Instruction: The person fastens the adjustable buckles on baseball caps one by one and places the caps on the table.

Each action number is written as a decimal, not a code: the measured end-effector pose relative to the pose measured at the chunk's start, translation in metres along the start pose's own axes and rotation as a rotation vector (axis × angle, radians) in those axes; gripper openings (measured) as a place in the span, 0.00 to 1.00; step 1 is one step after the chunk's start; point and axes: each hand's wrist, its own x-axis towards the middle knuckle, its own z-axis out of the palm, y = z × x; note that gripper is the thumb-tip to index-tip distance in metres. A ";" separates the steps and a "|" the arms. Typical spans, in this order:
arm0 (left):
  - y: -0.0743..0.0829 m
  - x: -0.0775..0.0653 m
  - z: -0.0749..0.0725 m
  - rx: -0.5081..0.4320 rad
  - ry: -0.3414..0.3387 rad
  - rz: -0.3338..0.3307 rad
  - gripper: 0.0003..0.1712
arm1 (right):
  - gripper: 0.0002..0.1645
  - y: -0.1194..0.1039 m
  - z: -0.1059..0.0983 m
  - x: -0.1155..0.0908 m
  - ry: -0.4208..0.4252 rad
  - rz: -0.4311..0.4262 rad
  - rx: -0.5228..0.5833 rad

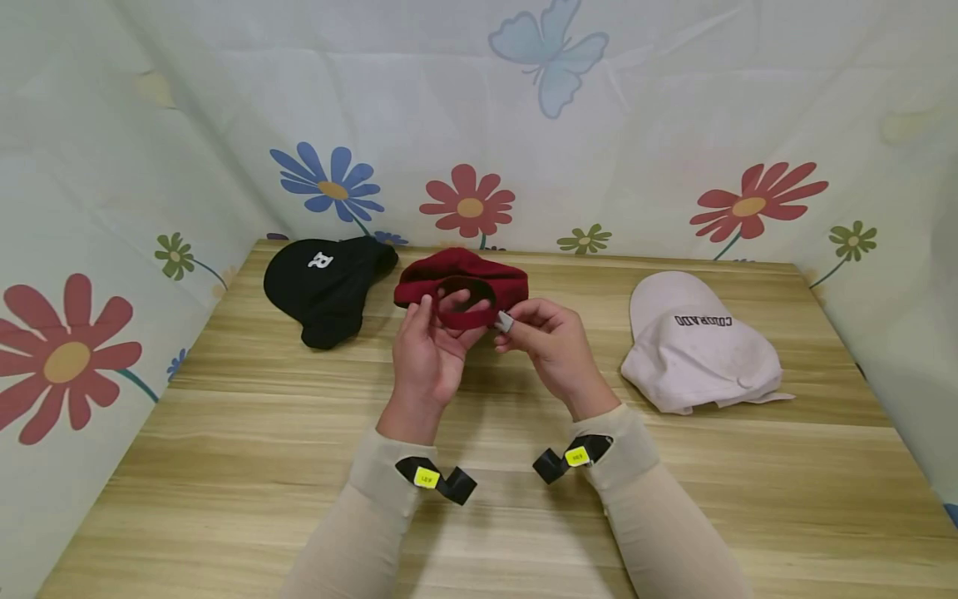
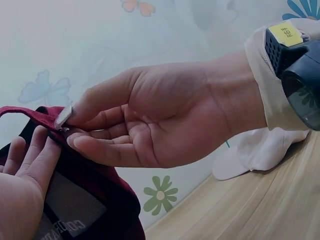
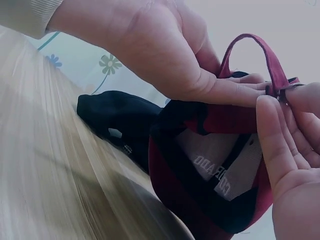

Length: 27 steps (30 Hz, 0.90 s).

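Note:
A red cap [image 1: 466, 264] with dark inner trim is held in front of me, its back opening and strap [image 1: 460, 319] toward me. My left hand [image 1: 432, 359], palm up, holds the cap by its back edge, with fingertips showing through the opening. With thumb and fingers, my right hand [image 1: 560, 348] pinches the flat silver buckle [image 1: 505, 321] at the strap's right end. In the right wrist view the strap [image 3: 272, 62] arches up as a loop above both hands. Pale lettering shows on the lining [image 3: 212, 170] inside the cap.
On the wooden table [image 1: 299, 466], a black cap [image 1: 322, 283] with a white letter lies at the back left. A pale pink cap [image 1: 696, 353] marked COLORADO lies to the right. Flower-printed cloth [image 1: 419, 108] hangs behind the table.

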 end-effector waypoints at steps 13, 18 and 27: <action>0.000 -0.001 0.001 0.029 -0.007 0.001 0.16 | 0.12 -0.002 0.004 0.001 0.050 0.002 -0.105; 0.000 -0.001 0.001 0.019 0.001 0.005 0.17 | 0.10 -0.004 0.005 0.001 0.048 0.006 -0.129; 0.001 0.000 0.001 0.009 -0.002 0.020 0.16 | 0.02 -0.005 0.005 0.002 0.038 0.012 -0.116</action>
